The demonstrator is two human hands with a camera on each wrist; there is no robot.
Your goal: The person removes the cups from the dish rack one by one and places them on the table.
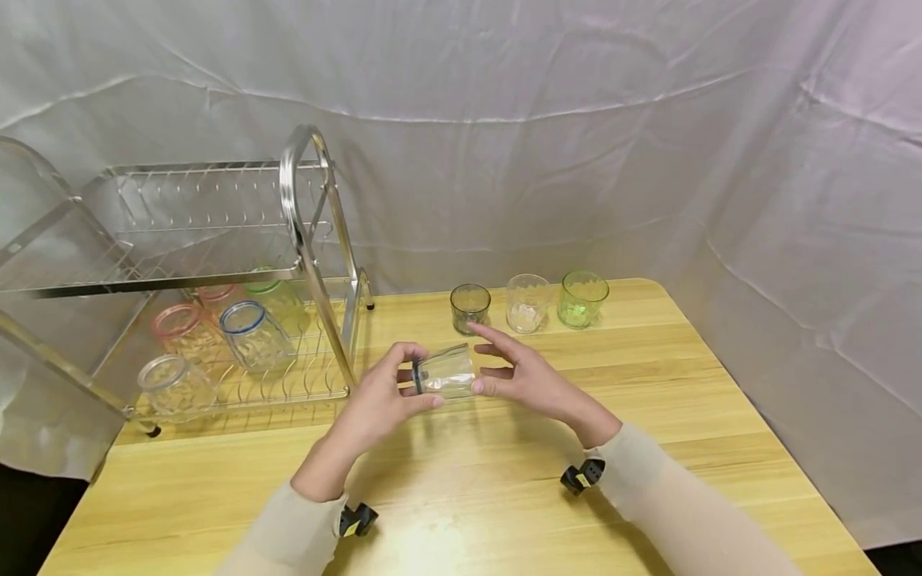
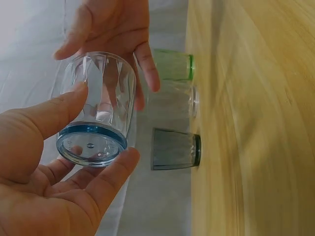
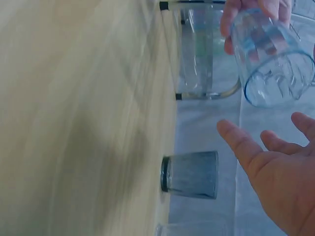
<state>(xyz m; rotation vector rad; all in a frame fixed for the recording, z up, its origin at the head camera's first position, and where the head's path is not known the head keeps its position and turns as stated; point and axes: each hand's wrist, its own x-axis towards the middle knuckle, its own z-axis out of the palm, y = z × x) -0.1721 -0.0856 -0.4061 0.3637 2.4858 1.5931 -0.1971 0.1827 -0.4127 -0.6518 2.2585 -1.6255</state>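
Note:
A clear drinking glass with a bluish base is held above the table, tipped on its side. My left hand grips it round the base end, thumb on one side and fingers on the other, as the left wrist view shows. The rim of the glass faces my right hand. That hand is spread with loosely extended fingers close to the rim; whether its thumb touches the glass I cannot tell. Beyond the hands stand a dark grey glass, a clear glass and a green glass.
On the left stands a two-tier metal dish rack. Its lower tier holds upside-down glasses: a clear one, a blue-rimmed one, red-tinted ones and a green one. A grey curtain hangs behind the wooden table.

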